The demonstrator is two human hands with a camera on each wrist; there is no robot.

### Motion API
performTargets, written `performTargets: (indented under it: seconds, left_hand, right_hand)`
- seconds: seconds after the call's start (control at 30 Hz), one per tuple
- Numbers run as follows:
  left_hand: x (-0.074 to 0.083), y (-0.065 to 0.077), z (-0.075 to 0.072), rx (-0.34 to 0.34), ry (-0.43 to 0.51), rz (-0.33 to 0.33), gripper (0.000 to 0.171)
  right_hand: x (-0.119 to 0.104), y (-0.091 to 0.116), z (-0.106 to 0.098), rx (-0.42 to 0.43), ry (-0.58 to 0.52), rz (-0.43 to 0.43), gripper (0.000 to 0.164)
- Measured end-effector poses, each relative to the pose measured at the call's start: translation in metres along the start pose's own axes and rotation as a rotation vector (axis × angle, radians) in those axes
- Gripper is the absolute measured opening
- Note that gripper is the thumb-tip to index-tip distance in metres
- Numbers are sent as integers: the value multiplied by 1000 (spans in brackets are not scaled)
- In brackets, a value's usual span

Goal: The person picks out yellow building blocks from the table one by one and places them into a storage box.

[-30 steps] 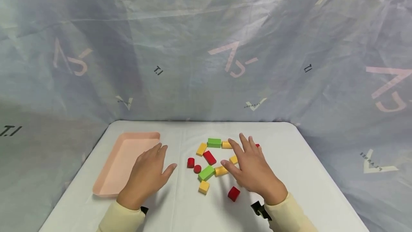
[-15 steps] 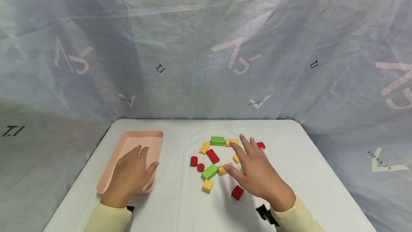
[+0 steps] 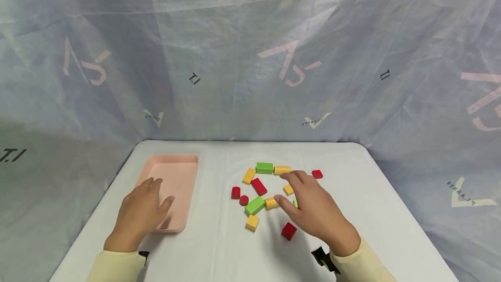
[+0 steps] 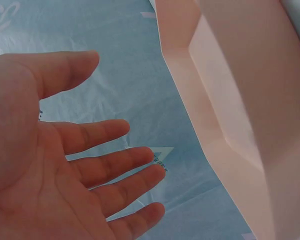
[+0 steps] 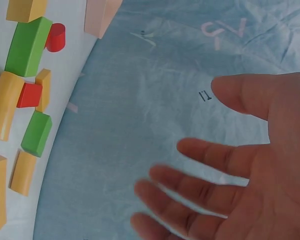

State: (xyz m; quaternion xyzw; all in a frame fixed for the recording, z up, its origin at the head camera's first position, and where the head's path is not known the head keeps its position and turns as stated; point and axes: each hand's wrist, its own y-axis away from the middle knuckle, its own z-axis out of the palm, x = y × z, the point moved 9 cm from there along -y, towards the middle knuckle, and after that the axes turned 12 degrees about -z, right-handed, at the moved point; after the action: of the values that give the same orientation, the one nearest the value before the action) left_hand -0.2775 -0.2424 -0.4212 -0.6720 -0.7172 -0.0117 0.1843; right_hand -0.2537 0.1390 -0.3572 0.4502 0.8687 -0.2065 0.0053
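My left hand (image 3: 137, 212) hovers over the near left part of a pink tray (image 3: 193, 173), fingers spread and nothing in them. In the left wrist view the palm faces the tray's wall (image 4: 190, 90) from a short distance. My right hand (image 3: 317, 212) hangs above the right side of a group of toy blocks, fingers loosely bent and holding nothing. Nearest to it are a yellow cylinder (image 3: 271, 203), a red cube (image 3: 288, 231) and a small yellow block (image 3: 288, 189). A green block beside its thumb is mostly hidden by the hand.
Further blocks lie on the white table (image 3: 219, 256): green blocks (image 3: 255, 206), a red rectangular block (image 3: 258, 186), a red cylinder (image 3: 235, 193), a yellow cube (image 3: 252, 223) and a red piece (image 3: 317, 174). A grey printed curtain (image 3: 235, 55) hangs behind the table.
My left hand has moved left, from beside the tray's right edge to over its near left part. The right hand stays above the blocks, its fingers slightly more bent. The blocks look unmoved.
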Motion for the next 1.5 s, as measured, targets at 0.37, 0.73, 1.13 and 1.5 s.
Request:
performTargets:
  seconds: [0.37,0.73,1.13,1.5]
  left_hand:
    - [-18,2,0,-36,-7,-36,62]
    - [-44,1,7,-67,17,-112,68]
    - [-75,-2,12,-64,22,-232,78]
    - [-97,1,28,-141,-69,-283,73]
  right_hand:
    - [-4,-1,0,40,-30,-53,16]
    - [-1,8,14,-48,-51,-37,12]
    - [-2,11,15,-60,-64,-54,10]
    - [-5,12,19,-69,-94,-70,7]
